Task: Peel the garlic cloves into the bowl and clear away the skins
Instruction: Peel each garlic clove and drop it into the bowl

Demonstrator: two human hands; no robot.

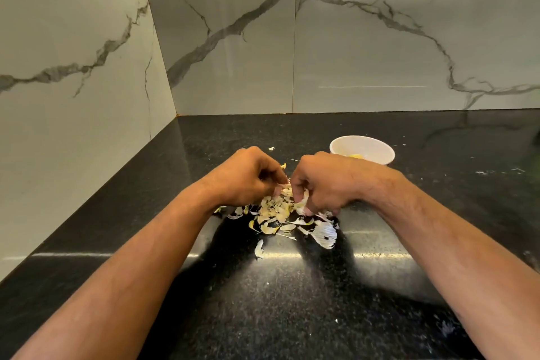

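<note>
A heap of pale garlic skins [277, 210] lies on the black counter [292, 301], with one big white papery piece [324, 232] at its right edge. My left hand [242, 178] and my right hand [321, 181] hover together just above the heap, fingers curled, and pinch a small pale piece [285, 184] between them. Whether that piece is a clove or only skin is hidden by the fingers. The white bowl [377, 149] stands behind my right hand, with a bit of yellowish peeled garlic [357, 156] showing inside.
Marble-look walls close the counter at the back and on the left, forming a corner. Stray skin flakes lie on the counter: one [259, 248] nearer me than the heap, one [271, 148] behind my left hand. Small white crumbs dot the right side.
</note>
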